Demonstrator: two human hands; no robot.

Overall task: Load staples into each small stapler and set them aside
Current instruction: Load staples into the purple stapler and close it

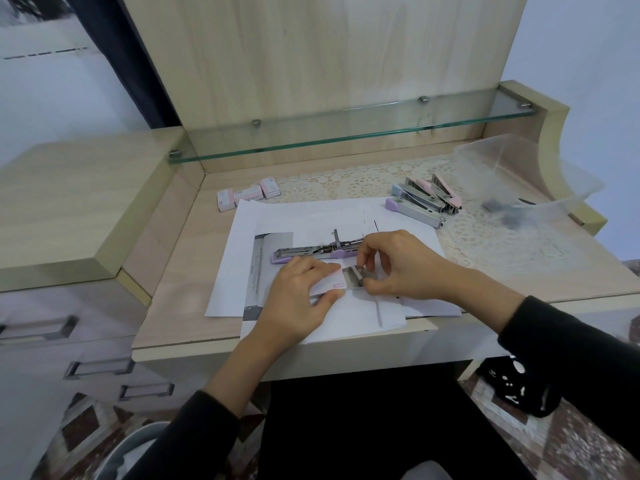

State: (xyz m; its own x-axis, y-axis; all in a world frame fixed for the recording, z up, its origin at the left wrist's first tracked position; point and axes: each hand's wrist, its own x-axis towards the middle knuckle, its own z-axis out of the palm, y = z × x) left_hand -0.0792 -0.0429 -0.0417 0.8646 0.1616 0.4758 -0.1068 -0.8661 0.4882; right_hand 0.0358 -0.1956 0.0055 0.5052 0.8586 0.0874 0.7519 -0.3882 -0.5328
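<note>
one head-worn view, looking down

a single wide-angle camera sits high over the near edge of the tabletop (180, 271), on the person's head, facing forward and down. it is close: the left hand (298, 299) and right hand (405, 268) sit mid-frame over the tabletop, and the sleeves (571, 358) run off the bottom edge. the glass shelf (346, 136) lies beyond the tabletop, the drawers (34, 306) to its left, the floor (588, 438) below it.

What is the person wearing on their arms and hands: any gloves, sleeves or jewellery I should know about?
Both hands are bare: the left hand and right hand have no gloves, and no ring or watch can be seen. The left sleeve and right sleeve are plain black long sleeves that end partway up the forearms, leaving the wrists uncovered.
</note>
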